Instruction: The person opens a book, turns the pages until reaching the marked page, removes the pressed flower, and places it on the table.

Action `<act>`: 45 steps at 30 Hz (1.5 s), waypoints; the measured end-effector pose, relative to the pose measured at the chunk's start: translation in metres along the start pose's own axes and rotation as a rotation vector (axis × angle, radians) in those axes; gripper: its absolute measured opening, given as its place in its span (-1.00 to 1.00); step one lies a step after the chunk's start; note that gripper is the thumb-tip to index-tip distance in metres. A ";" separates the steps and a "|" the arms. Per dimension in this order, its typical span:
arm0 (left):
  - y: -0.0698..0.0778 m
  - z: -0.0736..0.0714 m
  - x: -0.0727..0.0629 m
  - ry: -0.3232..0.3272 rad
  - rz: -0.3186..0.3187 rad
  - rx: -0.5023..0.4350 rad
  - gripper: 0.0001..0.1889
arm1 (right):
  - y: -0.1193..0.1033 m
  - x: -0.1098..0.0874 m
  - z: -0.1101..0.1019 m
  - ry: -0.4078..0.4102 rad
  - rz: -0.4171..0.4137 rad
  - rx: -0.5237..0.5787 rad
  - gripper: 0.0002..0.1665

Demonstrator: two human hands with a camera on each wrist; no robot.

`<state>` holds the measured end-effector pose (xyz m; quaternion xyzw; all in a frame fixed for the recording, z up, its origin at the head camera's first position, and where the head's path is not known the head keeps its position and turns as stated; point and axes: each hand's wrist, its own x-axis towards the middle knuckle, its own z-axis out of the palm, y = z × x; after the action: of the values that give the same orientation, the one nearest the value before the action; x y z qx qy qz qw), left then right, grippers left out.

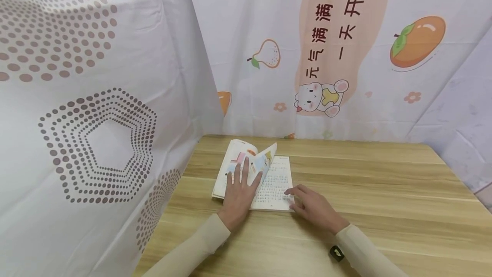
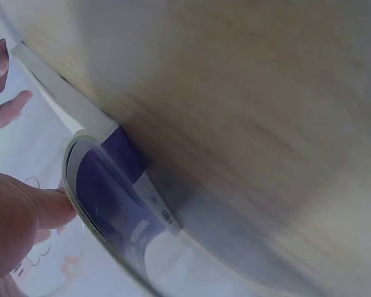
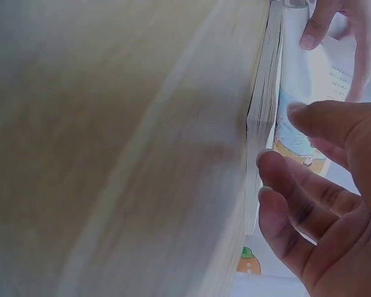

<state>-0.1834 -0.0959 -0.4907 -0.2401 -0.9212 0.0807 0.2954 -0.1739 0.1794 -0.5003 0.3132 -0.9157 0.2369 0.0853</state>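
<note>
An open book [image 1: 274, 189] lies on the wooden table, with printed text on its right page and coloured pictures on the left. One leaf [image 1: 269, 155] stands partly raised near the middle. My left hand [image 1: 239, 193] rests with spread fingers on the left-hand pages. In the left wrist view the book's purple-and-white spine [image 2: 125, 153] faces the table side. At the book's right edge is my right hand [image 1: 313, 208], its fingers loosely bent and fingertips right by the page margin. The right wrist view shows a gap between that thumb and the fingers [image 3: 275, 213], beside the page block [image 3: 260, 124].
The wooden table [image 1: 384, 191] extends to the right of the book. A small black object [image 1: 336, 253] is beside the right sleeve. Dotted white cloth [image 1: 111, 144] hangs at the left, and a fruit-printed curtain [image 1: 246, 20] hangs behind the table.
</note>
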 end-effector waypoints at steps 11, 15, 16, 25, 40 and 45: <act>-0.002 -0.005 -0.002 -0.047 0.026 0.030 -0.22 | 0.004 0.000 0.005 -0.045 -0.018 -0.051 -0.67; -0.003 -0.004 -0.003 -0.025 0.026 0.054 -0.42 | 0.004 0.003 0.006 -0.012 -0.083 -0.117 -0.74; -0.004 -0.004 -0.003 -0.004 0.028 0.057 -0.50 | 0.003 0.004 0.006 -0.007 -0.100 -0.137 -0.73; -0.010 -0.005 -0.008 -0.040 0.062 0.097 -0.40 | -0.004 0.011 0.011 -0.012 -0.111 -0.206 -0.62; -0.020 -0.005 -0.021 -0.153 0.063 -0.159 -0.65 | -0.015 0.019 0.007 -0.084 -0.099 -0.195 -0.77; -0.021 -0.004 -0.019 -0.175 0.060 -0.285 -0.66 | -0.013 0.019 0.005 -0.069 -0.121 -0.191 -0.78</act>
<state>-0.1764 -0.1237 -0.4906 -0.2990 -0.9379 -0.0216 0.1747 -0.1803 0.1577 -0.4941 0.3661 -0.9160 0.1323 0.0974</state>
